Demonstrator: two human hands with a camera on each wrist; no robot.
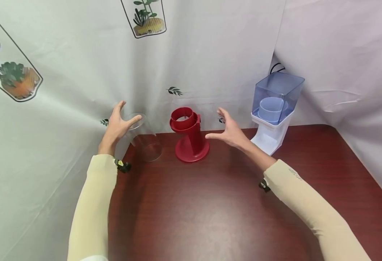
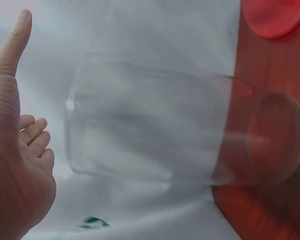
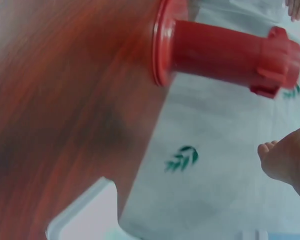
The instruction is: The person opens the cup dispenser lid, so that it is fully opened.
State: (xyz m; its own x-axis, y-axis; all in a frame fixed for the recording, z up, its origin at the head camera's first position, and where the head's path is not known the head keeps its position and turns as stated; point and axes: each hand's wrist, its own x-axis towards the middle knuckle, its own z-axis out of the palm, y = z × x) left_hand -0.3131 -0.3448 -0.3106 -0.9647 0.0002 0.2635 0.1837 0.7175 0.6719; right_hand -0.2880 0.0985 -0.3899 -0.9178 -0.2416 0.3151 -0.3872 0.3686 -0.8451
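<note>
A clear see-through cylinder (image 1: 149, 146) stands upright at the table's back left. My left hand (image 1: 117, 123) is beside its rim, with thumb and fingers spread wide. The left wrist view shows a gap between that hand (image 2: 22, 165) and the clear cylinder (image 2: 150, 120). Right of the cylinder is a red plastic stand (image 1: 195, 141) with a round base and a ring-shaped top. My right hand (image 1: 231, 132) hovers to the right of this stand, thumb and fingers apart, holding nothing. In the right wrist view the red stand (image 3: 215, 50) is apart from the hand (image 3: 290, 160).
A white dispenser (image 1: 270, 139) with a translucent blue box (image 1: 278, 85) on top stands at the back right, close to my right forearm. White cloth (image 1: 217, 54) printed with plants hangs behind and beside the dark red-brown table (image 1: 207, 206).
</note>
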